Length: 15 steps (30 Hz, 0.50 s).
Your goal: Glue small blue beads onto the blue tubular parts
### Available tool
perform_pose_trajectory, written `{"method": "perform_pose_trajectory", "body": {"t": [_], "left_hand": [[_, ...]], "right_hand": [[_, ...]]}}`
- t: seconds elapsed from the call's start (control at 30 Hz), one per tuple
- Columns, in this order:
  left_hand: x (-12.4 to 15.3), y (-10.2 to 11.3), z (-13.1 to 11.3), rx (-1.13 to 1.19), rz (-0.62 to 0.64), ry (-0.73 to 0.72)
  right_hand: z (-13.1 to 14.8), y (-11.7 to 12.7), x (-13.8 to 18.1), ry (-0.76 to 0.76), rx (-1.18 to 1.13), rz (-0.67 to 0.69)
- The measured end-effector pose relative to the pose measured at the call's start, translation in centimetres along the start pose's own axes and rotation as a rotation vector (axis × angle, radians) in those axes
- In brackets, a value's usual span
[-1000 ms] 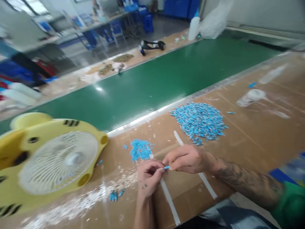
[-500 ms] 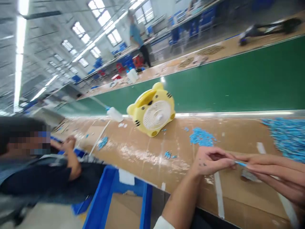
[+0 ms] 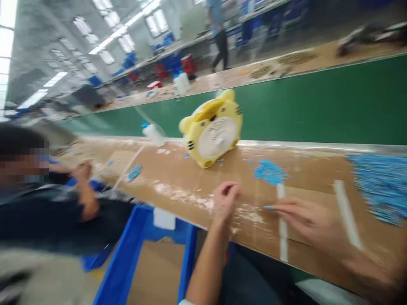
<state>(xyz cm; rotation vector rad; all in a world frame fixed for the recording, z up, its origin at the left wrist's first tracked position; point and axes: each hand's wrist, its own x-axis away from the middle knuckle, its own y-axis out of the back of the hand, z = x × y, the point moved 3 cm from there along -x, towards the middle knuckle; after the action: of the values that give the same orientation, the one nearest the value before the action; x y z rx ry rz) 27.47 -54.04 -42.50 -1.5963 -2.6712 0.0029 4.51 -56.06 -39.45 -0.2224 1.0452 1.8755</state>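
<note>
My right hand (image 3: 307,216) pinches a small, thin blue strip (image 3: 269,207) by one end; its tip points left, above the brown tabletop. To the left of it, my left hand (image 3: 225,199) is closed with curled fingers, and what they hold, if anything, is hidden. A small pile of blue pieces (image 3: 270,171) lies just beyond my right hand. Farther right spreads a large heap of similar blue strips (image 3: 380,186).
A yellow animal-faced fan (image 3: 211,131) stands against the green divider (image 3: 318,106). Left of it is a white bottle (image 3: 154,134). A blue crate (image 3: 187,258) sits below the table edge (image 3: 184,218). A co-worker (image 3: 63,212) sits at left; white tape strips mark the table.
My hands have moved apart; both are farther left, and the blue strip now stays in my right hand alone. The view has shifted, and the standing person in the background has moved right.
</note>
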Motion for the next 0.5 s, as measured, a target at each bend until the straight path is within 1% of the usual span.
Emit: {"method": "perform_pose_trajectory", "body": {"t": [0.03,0.07,0.13,0.2,0.27,0.33,0.43,0.5], "left_hand": [[0.2,1.3,0.7,-0.043,-0.055,0.005],[0.1,2.5,1.7,-0.082,-0.107,0.008],[-0.5,4.3,4.3,-0.159,-0.168,0.008],[-1.4,5.3,6.8,-0.216,-0.218,0.013],[-1.9,5.5,8.5,-0.294,-0.214,0.014],[-1.9,5.6,8.7,-0.398,-0.241,-0.061],[-1.8,5.9,7.7,-0.526,-0.346,-0.196],[-2.0,6.2,7.1,-0.594,-0.385,-0.230]], "right_hand": [[0.4,-1.1,0.3,-0.021,-0.017,0.054],[0.5,-2.2,0.4,-0.022,-0.023,0.065],[-0.6,-4.1,0.5,0.000,0.041,0.032],[-2.3,-5.6,0.5,0.022,0.145,0.056],[-3.6,-6.9,0.4,0.020,0.248,0.115],[-4.2,-8.4,-0.1,0.011,0.323,0.188],[-4.4,-11.5,-1.2,0.021,0.393,0.272],[-4.2,-13.5,-1.8,0.056,0.420,0.297]]}}
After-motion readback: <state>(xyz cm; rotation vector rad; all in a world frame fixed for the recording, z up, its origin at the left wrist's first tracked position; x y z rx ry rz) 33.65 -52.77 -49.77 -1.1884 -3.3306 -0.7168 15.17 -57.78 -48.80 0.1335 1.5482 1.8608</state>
